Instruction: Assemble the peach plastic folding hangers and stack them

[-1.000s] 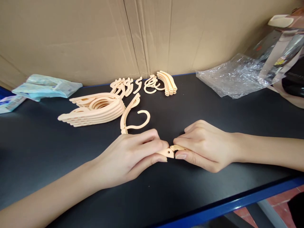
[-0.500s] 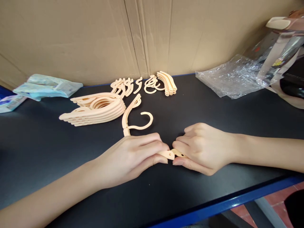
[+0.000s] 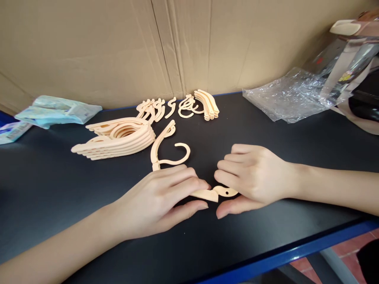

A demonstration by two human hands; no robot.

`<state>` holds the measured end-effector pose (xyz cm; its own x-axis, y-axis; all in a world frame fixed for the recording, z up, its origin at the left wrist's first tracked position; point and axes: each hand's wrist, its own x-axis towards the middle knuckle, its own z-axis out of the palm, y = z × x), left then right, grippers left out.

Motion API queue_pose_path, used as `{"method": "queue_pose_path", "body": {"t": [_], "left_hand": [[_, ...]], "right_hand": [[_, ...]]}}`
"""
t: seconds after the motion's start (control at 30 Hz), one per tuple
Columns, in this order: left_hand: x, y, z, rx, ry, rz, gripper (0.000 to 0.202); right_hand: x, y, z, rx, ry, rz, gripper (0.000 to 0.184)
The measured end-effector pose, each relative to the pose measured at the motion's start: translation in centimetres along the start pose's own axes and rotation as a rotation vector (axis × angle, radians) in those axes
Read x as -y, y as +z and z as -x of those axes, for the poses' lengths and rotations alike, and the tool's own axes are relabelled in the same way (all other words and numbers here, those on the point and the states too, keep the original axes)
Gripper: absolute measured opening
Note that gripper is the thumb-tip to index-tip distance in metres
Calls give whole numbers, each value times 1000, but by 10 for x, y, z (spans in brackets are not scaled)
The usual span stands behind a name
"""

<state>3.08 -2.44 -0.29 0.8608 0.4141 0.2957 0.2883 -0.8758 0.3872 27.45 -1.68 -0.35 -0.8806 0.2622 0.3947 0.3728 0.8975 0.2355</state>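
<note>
A cream plastic folding hanger (image 3: 159,146) lies bent on the table, its curved hook (image 3: 185,157) pointing right. My left hand (image 3: 161,197) is closed over its near arm, fingers on top and thumb below; the arm's end shows past my fingertips. Touching that end is a small cream end piece (image 3: 225,191) with a dark hole. My right hand (image 3: 254,173) has curled fingers over the outer part of this piece, thumb apart underneath, and covers the rest of it. Whether the two parts are locked together I cannot tell.
Left of the hanger is a stack of folded hanger parts (image 3: 127,148). Behind lie loose hooks (image 3: 186,105) and small curved pieces (image 3: 206,104). Blue-white packets (image 3: 56,112) are at left, a clear plastic bag (image 3: 287,98) and a bottle (image 3: 352,51) at right. A cardboard wall (image 3: 103,51) closes the back.
My right hand has shifted slightly up, and its thumb has moved down off the end piece. My left thumb has loosened too. More of the small piece and the arm's end now shows.
</note>
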Motion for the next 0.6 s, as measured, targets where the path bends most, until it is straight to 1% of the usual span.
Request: {"method": "queue_pose_path", "body": {"t": [0.13, 0.27, 0.37, 0.47, 0.53, 0.6], "left_hand": [[-2, -1, 1, 12, 0, -37, 17], [-3, -1, 0, 5, 20, -81, 23], [-3, 0, 0, 2, 10, -120, 27], [-3, 1, 2, -28, 3, -183, 27], [-3, 1, 3, -54, -4, -221, 28], [-2, 2, 3, -71, -29, -247, 30]], "right_hand": [[-8, 1, -1, -16, 28, 35, 57], [-9, 1, 0, -30, 19, 7, 53], [-9, 1, 0, -85, 17, 7, 50], [-8, 1, -1, -153, 6, 57, 47], [-7, 2, 0, -154, -13, 69, 45], [-6, 3, 2, -113, -24, 49, 44]]}}
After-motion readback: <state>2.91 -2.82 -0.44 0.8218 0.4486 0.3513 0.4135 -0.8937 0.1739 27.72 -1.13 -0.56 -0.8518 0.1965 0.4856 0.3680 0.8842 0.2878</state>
